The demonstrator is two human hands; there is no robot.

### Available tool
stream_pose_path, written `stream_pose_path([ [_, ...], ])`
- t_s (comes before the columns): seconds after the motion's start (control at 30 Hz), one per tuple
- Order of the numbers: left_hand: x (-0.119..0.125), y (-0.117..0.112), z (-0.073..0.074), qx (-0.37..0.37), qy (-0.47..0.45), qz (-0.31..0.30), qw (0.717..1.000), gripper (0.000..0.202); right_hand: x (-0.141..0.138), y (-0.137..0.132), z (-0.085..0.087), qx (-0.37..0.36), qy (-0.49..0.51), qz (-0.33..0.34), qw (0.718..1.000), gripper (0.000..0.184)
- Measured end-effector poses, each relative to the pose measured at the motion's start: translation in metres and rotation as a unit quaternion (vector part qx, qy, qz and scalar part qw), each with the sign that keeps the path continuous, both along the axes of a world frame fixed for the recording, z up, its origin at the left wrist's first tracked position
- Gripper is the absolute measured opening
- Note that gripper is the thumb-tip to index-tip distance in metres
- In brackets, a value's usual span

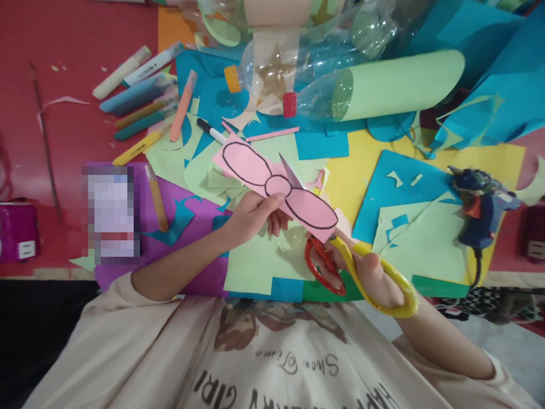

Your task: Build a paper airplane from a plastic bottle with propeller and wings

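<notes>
My left hand (pixel 252 217) pinches a pink paper sheet (pixel 276 188) drawn with a black bow-shaped outline, holding it up over the table. My right hand (pixel 374 278) grips scissors (pixel 340 262) with one red and one yellow handle loop. The scissor blade (pixel 290 173) pokes up through the pink paper near the bow's middle knot. Both hands are closed around what they hold.
Blue, yellow, green and purple paper sheets and scraps (pixel 383 199) cover the red table. Markers and glue sticks (pixel 145 108) lie at the back left. Clear plastic bottles (pixel 293 74), one holding rolled green paper, lie behind. A blue glue gun (pixel 483 207) rests at the right.
</notes>
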State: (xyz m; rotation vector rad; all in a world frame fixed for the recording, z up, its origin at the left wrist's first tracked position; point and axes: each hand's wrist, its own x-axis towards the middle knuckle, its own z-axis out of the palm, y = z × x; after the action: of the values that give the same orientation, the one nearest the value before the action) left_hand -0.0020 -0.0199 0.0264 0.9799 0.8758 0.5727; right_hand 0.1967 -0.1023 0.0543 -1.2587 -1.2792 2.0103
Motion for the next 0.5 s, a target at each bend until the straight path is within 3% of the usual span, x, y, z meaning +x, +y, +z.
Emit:
stream_pose_path([
  [0.3,-0.0006,0.0011,0.0010,0.003,0.000,-0.006,1.000,0.052,-0.0017,-0.0003,0.0000,-0.009,0.119,-0.045,0.992,0.059],
  [0.5,-0.0006,0.0015,0.0011,-0.005,-0.009,-0.001,1.000,0.050,-0.0014,-0.0019,-0.0038,0.002,0.097,-0.054,0.994,0.068],
])
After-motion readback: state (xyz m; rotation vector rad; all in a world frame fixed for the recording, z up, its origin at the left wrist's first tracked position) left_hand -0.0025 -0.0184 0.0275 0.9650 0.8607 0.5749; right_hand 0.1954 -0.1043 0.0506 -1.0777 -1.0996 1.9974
